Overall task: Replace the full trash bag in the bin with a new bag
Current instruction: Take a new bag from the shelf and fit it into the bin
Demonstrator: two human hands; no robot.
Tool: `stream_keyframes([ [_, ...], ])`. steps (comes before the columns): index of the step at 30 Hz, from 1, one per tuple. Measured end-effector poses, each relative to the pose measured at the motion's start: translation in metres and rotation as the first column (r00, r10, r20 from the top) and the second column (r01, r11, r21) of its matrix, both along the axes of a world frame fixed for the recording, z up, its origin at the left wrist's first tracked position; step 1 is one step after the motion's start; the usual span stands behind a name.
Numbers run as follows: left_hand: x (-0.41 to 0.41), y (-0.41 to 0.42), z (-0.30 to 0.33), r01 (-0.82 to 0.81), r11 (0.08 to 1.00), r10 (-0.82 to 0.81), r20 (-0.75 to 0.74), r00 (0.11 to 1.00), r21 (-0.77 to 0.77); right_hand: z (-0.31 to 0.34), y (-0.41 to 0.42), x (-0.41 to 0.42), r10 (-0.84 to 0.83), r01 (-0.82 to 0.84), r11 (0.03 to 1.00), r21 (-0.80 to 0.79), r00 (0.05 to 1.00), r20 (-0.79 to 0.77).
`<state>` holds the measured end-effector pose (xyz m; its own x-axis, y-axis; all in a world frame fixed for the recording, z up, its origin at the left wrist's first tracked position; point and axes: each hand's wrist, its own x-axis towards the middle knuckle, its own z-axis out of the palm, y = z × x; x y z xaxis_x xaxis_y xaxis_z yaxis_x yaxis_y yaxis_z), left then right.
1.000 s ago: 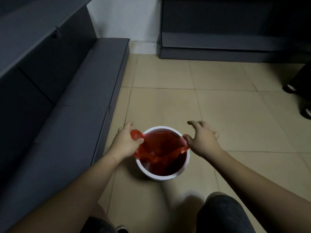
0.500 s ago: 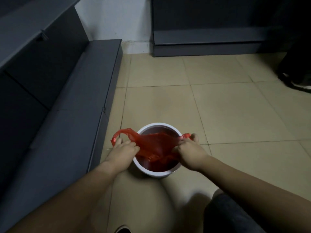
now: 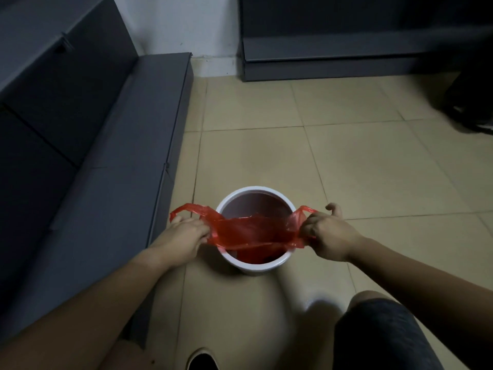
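A small round white bin [image 3: 256, 265] stands on the tiled floor just in front of me. A thin red plastic bag [image 3: 253, 231] with loop handles is stretched across its mouth, its lower part hanging down inside. My left hand [image 3: 184, 236] grips the bag's left side just outside the bin's left rim, a handle loop sticking out past my fingers. My right hand [image 3: 325, 231] grips the bag's right side beyond the right rim. What lies at the bin's bottom is too dark to tell.
A long dark grey bench or low cabinet [image 3: 106, 169] runs along the left, close to the bin. Another dark unit [image 3: 333, 60] stands against the far wall. A dark object [image 3: 469, 108] sits at the right edge. My knee [image 3: 378, 329] and shoe [image 3: 202, 360] are below.
My hands have pulled apart, stretching the red bag wider across the bin's mouth. The right hand moved out past the right rim.
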<state>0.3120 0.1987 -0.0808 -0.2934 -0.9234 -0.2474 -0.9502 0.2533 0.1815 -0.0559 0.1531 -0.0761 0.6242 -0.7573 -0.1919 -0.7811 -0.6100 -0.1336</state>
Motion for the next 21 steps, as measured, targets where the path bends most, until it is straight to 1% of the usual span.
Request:
stream_keyframes([
  [2,-0.007,0.003,0.000,0.026,1.000,-0.026,-0.011,1.000,-0.008,-0.001,0.008,0.008,-0.013,0.014,0.999,-0.038,0.999,0.034],
  [4,-0.008,0.005,-0.001,0.086,0.996,-0.085,0.043,0.995,-0.023,-0.003,0.017,0.013,0.010,0.000,0.995,-0.104,0.996,0.091],
  [6,-0.006,0.006,-0.002,0.144,0.988,-0.138,0.096,0.986,-0.058,-0.004,0.021,0.015,0.037,-0.024,0.992,-0.125,0.995,0.096],
  [8,-0.002,0.008,-0.005,0.165,0.982,-0.154,0.113,0.981,-0.090,-0.006,0.022,0.014,0.056,-0.045,0.992,-0.121,0.995,0.087],
  [12,0.007,0.016,-0.013,0.153,0.985,-0.145,0.103,0.984,-0.078,-0.013,0.024,0.004,0.035,-0.021,0.997,-0.070,0.980,0.195],
  [14,0.007,0.017,-0.015,0.186,0.978,-0.168,0.165,0.972,-0.096,-0.015,0.023,0.002,0.006,0.006,0.999,-0.050,0.972,0.235],
  [17,0.004,0.013,-0.018,0.197,0.964,-0.148,0.252,0.956,-0.180,-0.019,0.022,0.003,-0.025,0.036,0.999,-0.032,0.955,0.297],
  [19,0.005,0.010,-0.021,0.204,0.961,-0.155,0.248,0.956,-0.186,-0.022,0.021,0.003,-0.083,0.078,0.997,0.028,0.926,0.368],
  [21,0.009,0.011,-0.020,0.261,0.954,-0.233,0.181,0.956,-0.148,-0.027,0.021,0.000,-0.136,0.105,0.990,0.100,0.910,0.392],
])
